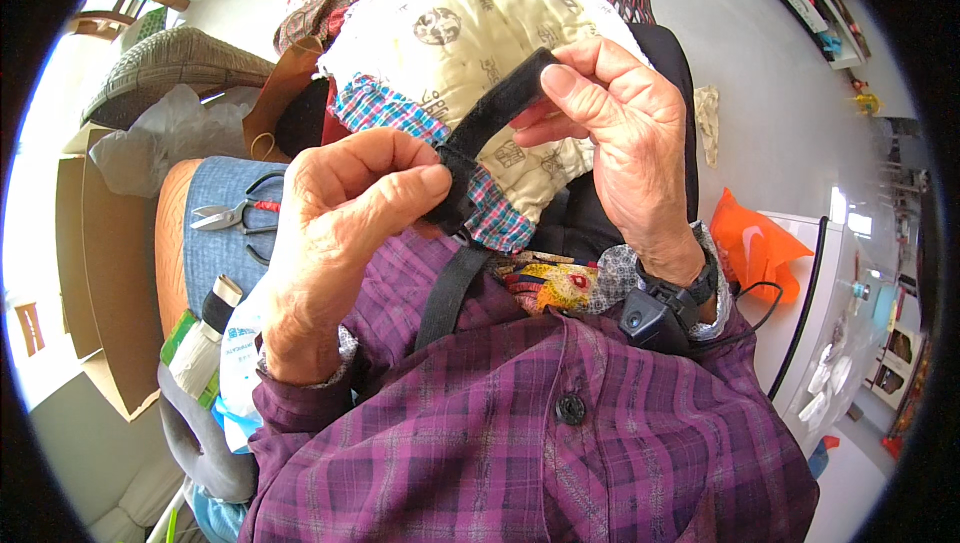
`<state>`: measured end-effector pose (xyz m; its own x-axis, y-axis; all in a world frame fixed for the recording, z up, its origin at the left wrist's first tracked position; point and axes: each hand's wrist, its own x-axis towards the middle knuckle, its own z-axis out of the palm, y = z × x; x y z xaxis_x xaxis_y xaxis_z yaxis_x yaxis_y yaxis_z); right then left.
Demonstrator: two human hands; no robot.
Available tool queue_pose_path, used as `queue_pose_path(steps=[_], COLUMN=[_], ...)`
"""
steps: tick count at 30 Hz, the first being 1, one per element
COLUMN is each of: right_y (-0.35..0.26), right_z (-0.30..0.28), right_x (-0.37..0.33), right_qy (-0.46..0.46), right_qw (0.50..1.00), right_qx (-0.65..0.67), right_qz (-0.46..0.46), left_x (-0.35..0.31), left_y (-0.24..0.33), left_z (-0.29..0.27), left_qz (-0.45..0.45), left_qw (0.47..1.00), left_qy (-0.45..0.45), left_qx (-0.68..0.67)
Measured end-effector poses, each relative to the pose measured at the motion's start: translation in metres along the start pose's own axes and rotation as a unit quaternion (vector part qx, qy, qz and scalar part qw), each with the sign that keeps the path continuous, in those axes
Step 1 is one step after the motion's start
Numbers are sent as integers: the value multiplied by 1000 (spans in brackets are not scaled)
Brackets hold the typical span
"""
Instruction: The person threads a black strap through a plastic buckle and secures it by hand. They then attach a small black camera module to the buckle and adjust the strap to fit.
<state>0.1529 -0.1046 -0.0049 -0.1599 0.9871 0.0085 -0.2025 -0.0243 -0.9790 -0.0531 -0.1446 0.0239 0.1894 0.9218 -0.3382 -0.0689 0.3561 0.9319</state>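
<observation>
My left hand (pixel 335 233) pinches the lower end of a black fabric strap (pixel 492 113) between thumb and fingers. My right hand (pixel 625 133) grips the strap's upper end, holding it taut and slanted in front of me. Behind the strap lies a cream patchwork quilted piece (pixel 470 23) with a blue-and-red checked edge (pixel 385 108). A black device is strapped to my right wrist (pixel 665 308). Both sleeves are purple plaid.
Scissors with black and red handles (pixel 235 215) lie on a denim-covered seat (pixel 215 243) at my left. A cardboard box (pixel 100 273), a plastic bag (pixel 165 138) and a wicker seat (pixel 165 63) stand beyond. An orange bag (pixel 760 243) rests on a white surface at right.
</observation>
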Motion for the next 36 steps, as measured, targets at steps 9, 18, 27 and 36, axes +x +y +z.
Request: queue_pose_path(steps=[9,18,27,36], right_y=[7,26,47,45], right_z=[-5,-11,-15,-20], right_x=[-2,1,7,8], right_qy=[-16,-74,-115,-116], right_qw=[1000,974,941,944], right_qx=[-4,193,288,286], right_qz=[10,92,133,120], left_x=[-3,-2,-1,3], left_y=[-2,-9,-11,-12], left_z=[9,6,3,-1], left_qz=[2,22,53,61], left_qw=[994,997,997,998], left_qy=[48,72,41,23], left_qx=[97,30,21,-16])
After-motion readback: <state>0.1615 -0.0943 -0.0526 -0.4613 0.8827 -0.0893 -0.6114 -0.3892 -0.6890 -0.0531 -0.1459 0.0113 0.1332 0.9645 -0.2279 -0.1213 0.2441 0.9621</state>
